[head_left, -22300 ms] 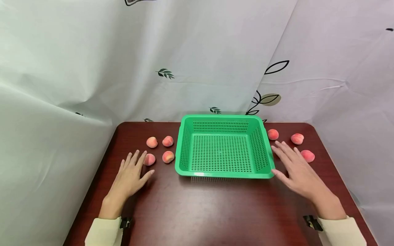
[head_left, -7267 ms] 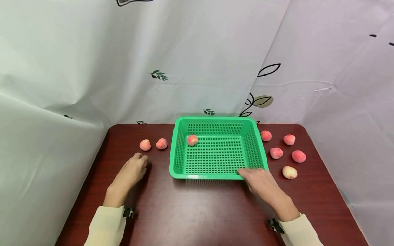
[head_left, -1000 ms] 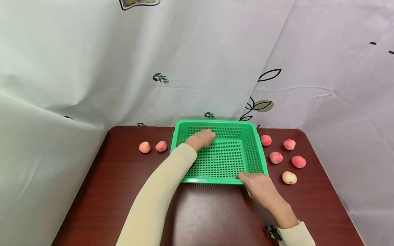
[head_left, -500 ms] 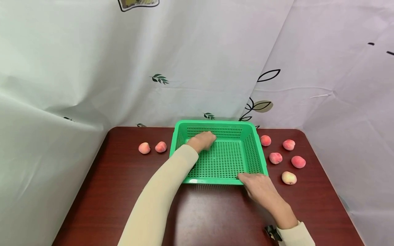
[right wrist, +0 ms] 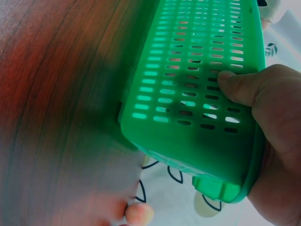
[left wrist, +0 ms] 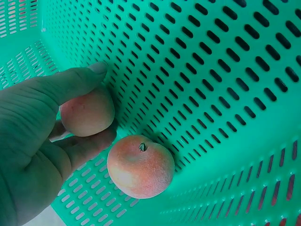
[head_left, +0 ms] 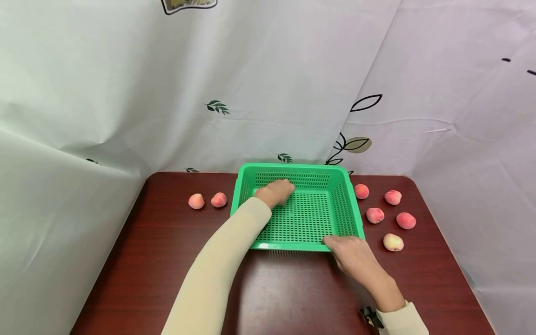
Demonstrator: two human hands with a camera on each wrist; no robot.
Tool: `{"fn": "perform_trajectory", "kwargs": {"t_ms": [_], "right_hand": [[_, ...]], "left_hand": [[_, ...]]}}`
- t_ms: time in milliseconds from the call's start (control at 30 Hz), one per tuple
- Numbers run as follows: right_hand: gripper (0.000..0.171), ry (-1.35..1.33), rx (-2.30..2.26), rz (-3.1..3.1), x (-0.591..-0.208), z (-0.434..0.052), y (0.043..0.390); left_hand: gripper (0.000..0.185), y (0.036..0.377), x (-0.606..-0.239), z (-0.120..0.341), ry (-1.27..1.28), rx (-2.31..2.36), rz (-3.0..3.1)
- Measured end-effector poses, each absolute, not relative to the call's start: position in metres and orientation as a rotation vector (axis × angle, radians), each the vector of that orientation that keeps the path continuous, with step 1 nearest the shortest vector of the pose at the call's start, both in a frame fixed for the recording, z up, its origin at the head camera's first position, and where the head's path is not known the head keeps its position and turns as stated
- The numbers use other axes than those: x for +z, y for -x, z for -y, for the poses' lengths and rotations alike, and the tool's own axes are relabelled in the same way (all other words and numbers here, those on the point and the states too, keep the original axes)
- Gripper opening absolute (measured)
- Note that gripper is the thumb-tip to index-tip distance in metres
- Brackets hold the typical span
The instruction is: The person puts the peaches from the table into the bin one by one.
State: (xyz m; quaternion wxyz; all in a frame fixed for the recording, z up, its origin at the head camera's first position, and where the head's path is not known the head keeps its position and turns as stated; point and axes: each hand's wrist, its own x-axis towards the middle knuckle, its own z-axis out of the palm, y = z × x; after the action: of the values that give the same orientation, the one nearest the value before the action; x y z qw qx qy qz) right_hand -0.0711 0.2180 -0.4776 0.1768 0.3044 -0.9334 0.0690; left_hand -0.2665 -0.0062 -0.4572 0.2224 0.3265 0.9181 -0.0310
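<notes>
My left hand (head_left: 275, 191) reaches into the green plastic basket (head_left: 289, 247), near its back left. In the left wrist view, its thumb and fingers hold a peach (left wrist: 88, 113) against the perforated basket wall. A second peach (left wrist: 141, 167), its stem end showing, sits right beside the held one inside the basket. Both peaches are hidden behind the hand and sleeve in the head view. My right hand (head_left: 353, 256) grips the basket's front rim near the right corner. Its thumb (right wrist: 235, 87) presses the outer side wall in the right wrist view.
Two peaches lie left of the basket, a pale one (head_left: 196, 201) and a redder one (head_left: 219, 200). Several more are scattered to its right, among them a yellowish peach (head_left: 393, 242) nearest the front. A white patterned cloth (head_left: 268, 83) hangs behind the dark wooden table (head_left: 276, 298).
Earlier both hands lay spread beside the basket. Since then my right hand took the rim, and my left went from the table's left side into the basket. Over the last second they barely move.
</notes>
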Motion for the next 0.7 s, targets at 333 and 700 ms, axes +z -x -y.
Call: {"fn": "perform_trajectory", "kwargs": {"t_ms": [333, 700], "right_hand": [[0.033, -0.848, 0.200, 2.667, -0.4776, -0.2180, 0.0704], [0.034, -0.863, 0.200, 2.645, -0.4780, -0.2181, 0.0711]], "left_hand": [[0.020, 0.2658, -0.4565, 0.0065, -0.928, -0.077, -2.546], [0.020, 0.2646, -0.4544, 0.0057, -0.948, -0.124, -2.558]]}}
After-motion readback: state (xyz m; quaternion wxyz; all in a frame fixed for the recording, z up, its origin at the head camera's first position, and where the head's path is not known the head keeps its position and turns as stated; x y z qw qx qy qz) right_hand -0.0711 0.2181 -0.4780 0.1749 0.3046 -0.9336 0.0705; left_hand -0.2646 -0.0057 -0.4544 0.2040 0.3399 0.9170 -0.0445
